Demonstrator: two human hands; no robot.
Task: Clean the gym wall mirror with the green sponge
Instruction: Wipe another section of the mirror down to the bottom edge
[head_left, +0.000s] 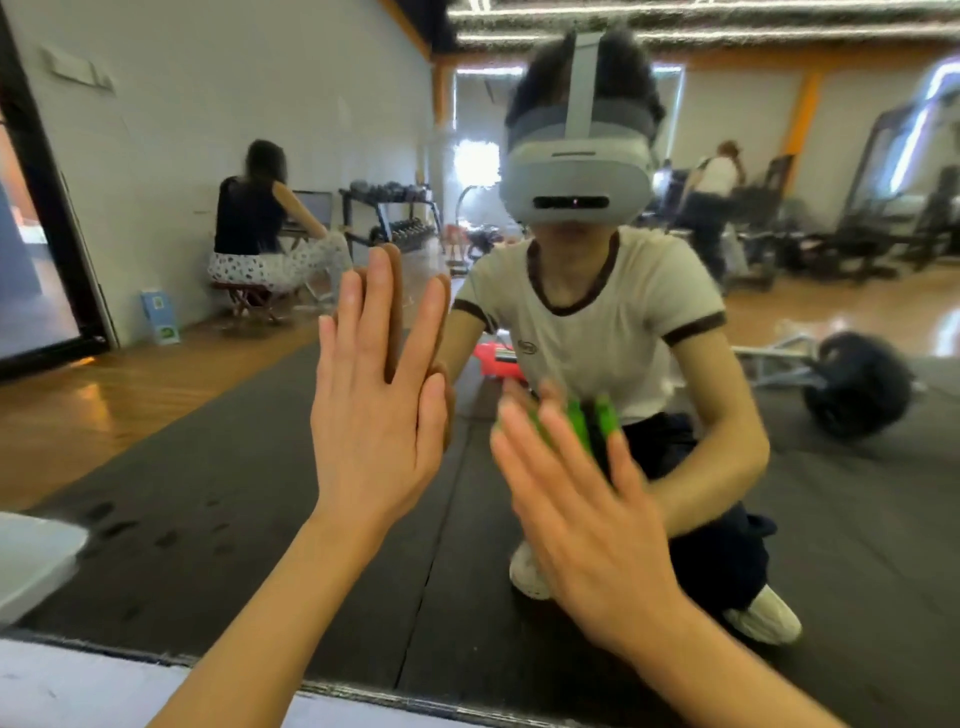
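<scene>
Nearest, the right hand (582, 499) presses the bright green sponge (584, 423) flat-fingered against the large gym wall mirror (208, 156). Left of it, the left hand (376, 395) rests open on the glass, likely to leave fresh palm smudges.

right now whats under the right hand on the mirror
The green sponge, pressed against the mirror by the right hand. Only green strips show between the blurred fingers; the rest is covered.

L hand (376, 410) flat on mirror (208, 457), left of R hand (587, 499); sponge (582, 426) betw R hand & mirror
</scene>
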